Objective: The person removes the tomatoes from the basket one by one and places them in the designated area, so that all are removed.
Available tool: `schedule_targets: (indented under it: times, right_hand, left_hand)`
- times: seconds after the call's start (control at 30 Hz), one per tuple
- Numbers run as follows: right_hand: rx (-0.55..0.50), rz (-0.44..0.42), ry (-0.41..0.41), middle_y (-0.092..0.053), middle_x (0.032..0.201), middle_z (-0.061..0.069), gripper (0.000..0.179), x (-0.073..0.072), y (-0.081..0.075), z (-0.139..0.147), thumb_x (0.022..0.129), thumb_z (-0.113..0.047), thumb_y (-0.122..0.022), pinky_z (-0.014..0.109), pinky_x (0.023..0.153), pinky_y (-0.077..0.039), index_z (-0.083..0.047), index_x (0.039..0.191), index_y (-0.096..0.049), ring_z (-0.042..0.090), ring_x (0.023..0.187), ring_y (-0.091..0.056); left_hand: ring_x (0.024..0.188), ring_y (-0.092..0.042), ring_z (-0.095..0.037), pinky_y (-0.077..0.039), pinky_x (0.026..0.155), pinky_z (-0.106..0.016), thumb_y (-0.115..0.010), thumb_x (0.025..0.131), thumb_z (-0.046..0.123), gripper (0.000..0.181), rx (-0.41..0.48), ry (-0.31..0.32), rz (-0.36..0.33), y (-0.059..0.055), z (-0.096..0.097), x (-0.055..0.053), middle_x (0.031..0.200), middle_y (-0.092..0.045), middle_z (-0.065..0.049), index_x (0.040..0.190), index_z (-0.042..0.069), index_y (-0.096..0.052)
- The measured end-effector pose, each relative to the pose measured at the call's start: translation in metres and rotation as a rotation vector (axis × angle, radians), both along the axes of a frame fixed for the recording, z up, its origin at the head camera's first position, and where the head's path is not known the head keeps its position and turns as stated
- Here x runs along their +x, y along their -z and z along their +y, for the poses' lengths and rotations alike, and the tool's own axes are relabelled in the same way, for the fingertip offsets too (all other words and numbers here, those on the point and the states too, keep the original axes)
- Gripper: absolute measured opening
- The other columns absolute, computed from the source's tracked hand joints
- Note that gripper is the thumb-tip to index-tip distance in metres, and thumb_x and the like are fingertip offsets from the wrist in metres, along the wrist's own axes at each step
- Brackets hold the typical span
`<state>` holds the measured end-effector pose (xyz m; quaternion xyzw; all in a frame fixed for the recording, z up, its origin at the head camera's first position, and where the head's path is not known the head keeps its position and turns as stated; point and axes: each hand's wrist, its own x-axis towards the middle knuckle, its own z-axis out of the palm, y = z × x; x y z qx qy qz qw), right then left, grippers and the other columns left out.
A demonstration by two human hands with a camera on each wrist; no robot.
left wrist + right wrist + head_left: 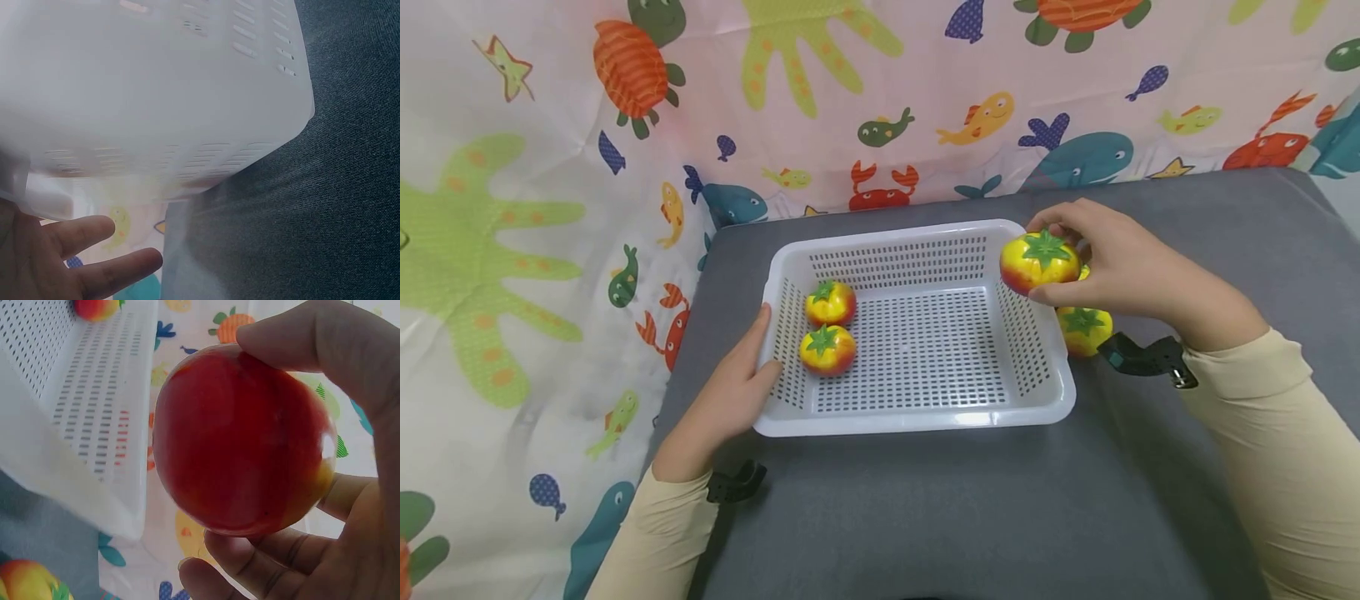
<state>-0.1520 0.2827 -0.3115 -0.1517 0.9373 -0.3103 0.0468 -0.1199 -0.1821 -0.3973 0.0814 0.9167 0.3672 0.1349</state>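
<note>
A white perforated plastic basket (917, 333) sits at the middle of the grey table. My left hand (730, 396) grips its left rim, thumb over the edge; in the left wrist view two extended fingers (122, 272) show beside the basket's outer wall (156, 87). My right hand (1116, 267) holds a toy tomato (1039, 260), yellow and red with a green leafy top, over the basket's right rim. Its red underside (240, 444) faces the right wrist camera, between thumb and fingers. Two similar tomatoes lie inside at the left, one farther back (831, 303) and one nearer (827, 350).
Outside the basket's right wall, another tomato (1084, 331) lies on the table (925, 508). A yellow piece (1084, 272) shows behind the right hand, mostly hidden. A cloth printed with sea animals (827, 150) hangs along the back and left.
</note>
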Motion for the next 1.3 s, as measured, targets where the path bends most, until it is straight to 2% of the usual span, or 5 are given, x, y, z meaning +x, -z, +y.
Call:
schedule_targets:
  times: [0.37, 0.57, 0.7, 1.1, 1.3]
  right_hand:
    - [-0.027, -0.032, 0.08, -0.054, 0.136, 0.02, 0.074, 0.007, 0.012, 0.03, 0.079, -0.021, -0.091, 0.057, 0.083, -0.062, -0.005, 0.142, -0.056, 0.042, 0.119, -0.052]
    - [-0.006, -0.041, 0.123, -0.053, 0.136, 0.022, 0.073, 0.009, 0.017, 0.046, 0.08, -0.023, -0.091, 0.031, 0.071, -0.063, -0.004, 0.141, -0.056, 0.044, 0.118, -0.051]
    - [0.002, -0.056, 0.159, -0.051, 0.137, 0.026, 0.074, 0.012, 0.022, 0.057, 0.081, -0.026, -0.09, 0.014, 0.063, -0.05, -0.004, 0.142, -0.054, 0.046, 0.117, -0.05]
    - [0.044, -0.082, 0.241, -0.047, 0.139, 0.032, 0.079, 0.022, 0.047, 0.086, 0.082, -0.031, -0.09, 0.012, 0.061, -0.043, 0.002, 0.142, -0.05, 0.053, 0.116, -0.048]
    - [0.06, -0.106, 0.253, -0.046, 0.138, 0.033, 0.08, 0.027, 0.056, 0.097, 0.084, -0.031, -0.088, 0.019, 0.062, -0.048, 0.005, 0.143, -0.048, 0.053, 0.114, -0.049]
  left_hand:
    - [0.109, -0.071, -0.035, -0.065, 0.073, -0.044, -0.049, 0.106, 0.021, 0.082, -0.005, -0.017, -0.012, 0.0, 0.001, 0.001, 0.175, -0.018, -0.007, 0.169, 0.037, 0.001]
    - [0.109, -0.071, -0.035, -0.065, 0.072, -0.043, -0.05, 0.106, 0.021, 0.082, -0.001, -0.019, -0.021, 0.0, 0.001, 0.002, 0.175, -0.019, -0.008, 0.169, 0.037, 0.001]
    - [0.109, -0.072, -0.035, -0.065, 0.07, -0.042, -0.05, 0.106, 0.021, 0.082, 0.005, -0.018, -0.019, -0.001, 0.001, 0.001, 0.175, -0.019, -0.008, 0.169, 0.037, 0.001]
    - [0.106, -0.073, -0.034, -0.065, 0.069, -0.041, -0.049, 0.106, 0.022, 0.081, 0.001, -0.017, -0.013, -0.001, 0.001, 0.0, 0.175, -0.019, -0.006, 0.169, 0.039, 0.0]
    - [0.106, -0.072, -0.034, -0.065, 0.071, -0.042, -0.049, 0.107, 0.022, 0.081, -0.001, -0.016, -0.014, -0.001, 0.001, 0.0, 0.175, -0.019, -0.007, 0.169, 0.038, 0.001]
